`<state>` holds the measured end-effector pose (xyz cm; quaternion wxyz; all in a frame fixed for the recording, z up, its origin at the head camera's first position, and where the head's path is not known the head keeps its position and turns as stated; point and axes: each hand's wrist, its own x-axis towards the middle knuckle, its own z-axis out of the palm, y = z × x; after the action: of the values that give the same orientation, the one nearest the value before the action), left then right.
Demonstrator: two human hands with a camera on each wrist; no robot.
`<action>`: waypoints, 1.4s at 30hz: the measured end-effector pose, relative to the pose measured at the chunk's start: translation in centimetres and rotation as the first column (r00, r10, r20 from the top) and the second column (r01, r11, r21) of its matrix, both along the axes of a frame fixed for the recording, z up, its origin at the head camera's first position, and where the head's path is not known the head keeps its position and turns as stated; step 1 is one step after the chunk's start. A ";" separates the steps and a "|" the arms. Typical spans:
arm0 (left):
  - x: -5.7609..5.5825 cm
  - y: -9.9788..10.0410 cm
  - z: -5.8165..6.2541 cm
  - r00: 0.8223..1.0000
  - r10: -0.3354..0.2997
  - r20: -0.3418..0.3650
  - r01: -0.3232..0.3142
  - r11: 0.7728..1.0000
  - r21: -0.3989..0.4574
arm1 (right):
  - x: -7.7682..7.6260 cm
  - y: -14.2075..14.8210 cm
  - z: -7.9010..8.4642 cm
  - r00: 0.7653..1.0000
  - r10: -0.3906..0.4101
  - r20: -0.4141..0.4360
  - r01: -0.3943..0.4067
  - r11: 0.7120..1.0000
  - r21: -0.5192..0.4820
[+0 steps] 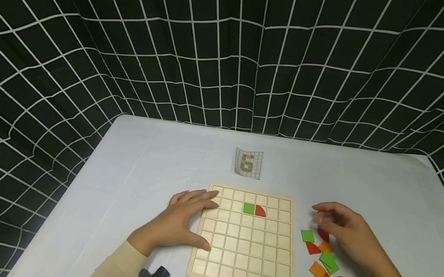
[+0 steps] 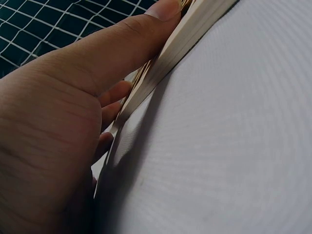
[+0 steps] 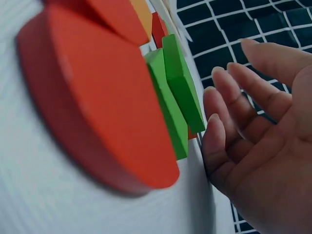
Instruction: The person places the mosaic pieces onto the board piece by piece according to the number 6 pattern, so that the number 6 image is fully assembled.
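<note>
A light wooden grid board (image 1: 246, 266) lies flat on the table. On it, in the second row from the far edge, a green square tile (image 1: 248, 208) sits beside a red quarter-round tile (image 1: 260, 211). My left hand (image 1: 177, 225) rests at the board's left edge, fingers spread and thumb (image 2: 161, 9) on the rim. To the board's right, my right hand (image 1: 342, 226) hovers by the loose tiles with relaxed, slightly bent fingers (image 3: 243, 105) and nothing in them. Closest to the right wrist camera is a red rounded tile (image 3: 112, 107), with green tiles (image 3: 183, 83) behind it.
Several green, orange and red tiles (image 1: 318, 270) lie scattered right of the board, some overlapping. Beyond the board is a small card (image 1: 248, 163) with a coloured pattern on a grid. Dark curtains (image 1: 238, 47) with white grid lines enclose the white table (image 1: 158, 147).
</note>
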<state>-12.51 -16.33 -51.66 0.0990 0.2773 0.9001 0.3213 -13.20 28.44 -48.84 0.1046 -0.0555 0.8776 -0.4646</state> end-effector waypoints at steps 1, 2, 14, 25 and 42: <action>0.0 0.0 0.0 1.000 0.000 0.000 0.000 1.000 0.000 | 0.0 0.0 -0.1 1.000 0.003 0.002 -0.003 1.000 -0.007; 0.0 0.0 0.0 1.000 0.000 0.002 0.000 1.000 0.001 | 0.1 0.1 -0.2 1.000 0.008 0.004 -0.008 1.000 -0.013; -0.1 0.1 0.0 1.000 -0.009 -0.016 0.009 1.000 0.011 | 0.6 -0.2 -1.1 0.998 0.068 0.014 -0.069 0.997 0.043; -0.1 0.1 0.0 1.000 -0.005 -0.003 0.005 1.000 0.006 | 0.8 -0.5 -1.2 0.980 0.189 -0.059 -0.181 0.975 0.129; -0.2 0.0 -0.3 1.000 -0.004 -0.010 0.005 1.000 0.009 | 0.8 -0.8 -1.1 0.970 0.197 -0.144 -0.173 0.972 0.161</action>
<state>-12.74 -16.33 -51.95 0.0940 0.2813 0.8984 0.3238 -12.42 27.63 -49.91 0.0808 -0.1664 0.9060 -0.3807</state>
